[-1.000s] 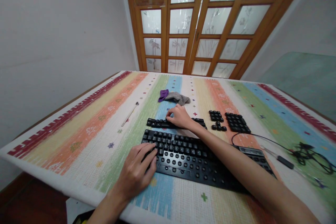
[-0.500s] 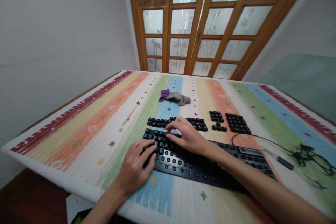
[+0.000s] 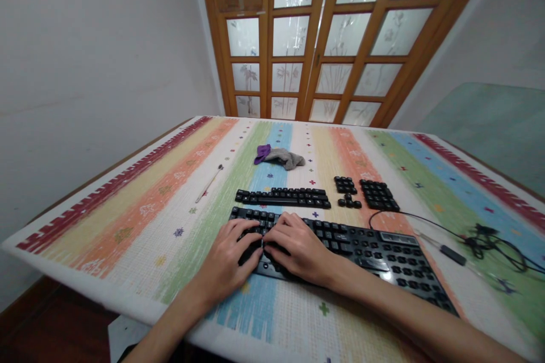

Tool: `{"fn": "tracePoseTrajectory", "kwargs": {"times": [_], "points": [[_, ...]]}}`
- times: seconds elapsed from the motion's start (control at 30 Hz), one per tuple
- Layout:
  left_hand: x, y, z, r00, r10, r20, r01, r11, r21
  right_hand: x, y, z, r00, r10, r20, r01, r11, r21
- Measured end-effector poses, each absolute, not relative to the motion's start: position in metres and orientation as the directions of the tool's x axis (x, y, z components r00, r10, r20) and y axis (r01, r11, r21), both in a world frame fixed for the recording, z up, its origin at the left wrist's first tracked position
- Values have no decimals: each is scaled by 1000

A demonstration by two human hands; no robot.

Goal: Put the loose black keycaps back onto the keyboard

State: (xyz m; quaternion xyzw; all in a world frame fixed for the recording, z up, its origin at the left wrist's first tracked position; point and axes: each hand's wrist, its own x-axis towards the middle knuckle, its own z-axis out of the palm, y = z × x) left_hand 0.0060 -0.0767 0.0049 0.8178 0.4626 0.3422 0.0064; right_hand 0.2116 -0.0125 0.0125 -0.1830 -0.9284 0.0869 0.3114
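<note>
A black keyboard (image 3: 357, 264) lies near the front of the table, some keycaps on it and bare key sockets elsewhere, mostly on the right. My left hand (image 3: 227, 255) rests on its left end, fingers stretched over the keys and apart from the thumb. Close against it, my right hand (image 3: 298, 247) bends over the board with fingers curled down and together. Whatever those fingertips hold, if anything, is hidden. Loose black keycaps (image 3: 283, 197) stand in rows just behind the keyboard.
Right of the rows are more keycap groups (image 3: 378, 195). A grey and purple cloth (image 3: 281, 157) lies farther back, and a thin brush (image 3: 209, 184) to the left. The keyboard's cable (image 3: 496, 244) coils at right beside a dark-handled tool (image 3: 452, 255). A striped tablecloth (image 3: 140, 232) covers the table.
My right hand has come down and toward me from the loose keycap rows onto the keyboard, beside my left hand. The left hand has shifted slightly right. The view has moved a little.
</note>
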Motion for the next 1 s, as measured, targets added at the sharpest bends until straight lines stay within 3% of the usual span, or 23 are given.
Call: {"fn": "tracePoseTrajectory", "kwargs": {"times": [0.53, 1.0], "points": [[4, -67, 6, 388, 766, 512, 701, -606, 376, 206, -15, 6, -684, 411, 602, 260, 909, -326], [5, -67, 6, 396, 760, 516, 720, -605, 339, 206, -17, 4, -671, 432, 602, 305, 902, -306]]}}
